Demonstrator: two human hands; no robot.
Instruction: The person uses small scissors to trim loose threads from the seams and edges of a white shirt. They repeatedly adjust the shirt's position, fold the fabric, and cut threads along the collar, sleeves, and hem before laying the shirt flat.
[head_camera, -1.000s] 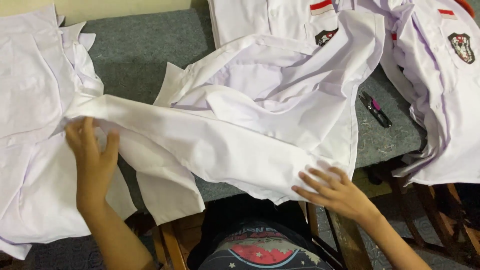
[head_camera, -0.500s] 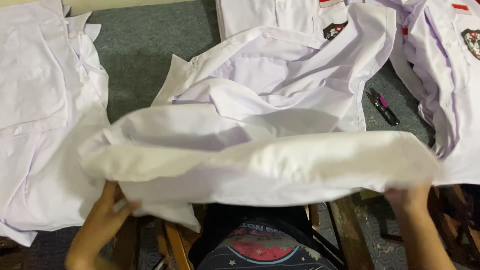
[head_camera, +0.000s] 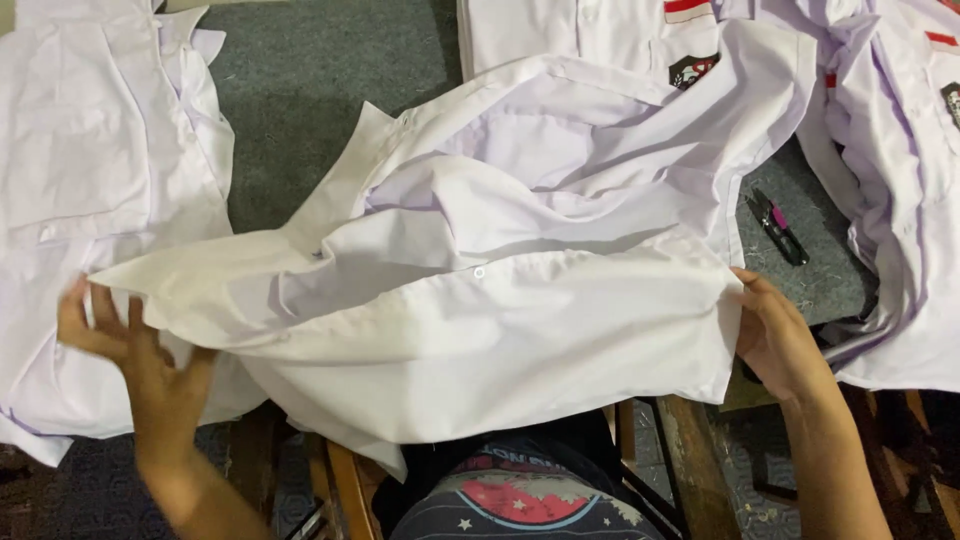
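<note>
1. A white shirt (head_camera: 520, 320) lies crumpled across the middle of the frame, its lower fold hanging over the near edge of the desk (head_camera: 300, 110), which is covered in grey cloth.
2. The left hand (head_camera: 140, 350), at the lower left, touches the shirt's left corner; its fingers (head_camera: 100, 310) are spread apart and not clamped on the cloth.
3. The right hand (head_camera: 780, 335), at the right centre, holds the shirt's right edge; its fingers are curled onto the fabric, though the grip itself is partly hidden.
4. A small white button (head_camera: 480, 271) shows on the fold near the centre.
5. A second white garment (head_camera: 90, 180) lies at the left edge.
6. More white shirts (head_camera: 900, 150) with badges lie at the upper right.
7. A dark pen-like tool with a pink part (head_camera: 775, 222) lies on the desk, just right of the shirt.
</note>
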